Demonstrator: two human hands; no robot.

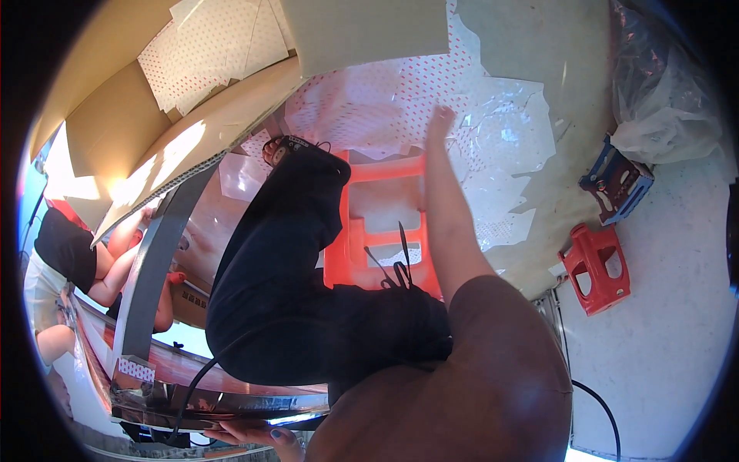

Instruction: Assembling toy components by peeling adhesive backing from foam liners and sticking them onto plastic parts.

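My right arm stretches forward, and my right hand is over the white sheets with small red marks. Its fingers are too small and blurred to make out, so whether it holds anything is unclear. Low on the left, my left hand has its fingers stretched out and the thumb apart, beside the glossy dark edge of a panel. I see nothing held in it. My legs in black trousers are bent in the middle, partly over a red-orange plastic stool.
A cardboard box with flaps fills the upper left. Another person is at the far left behind a grey post. On the right are a small red stool, a blue crate and a clear plastic bag.
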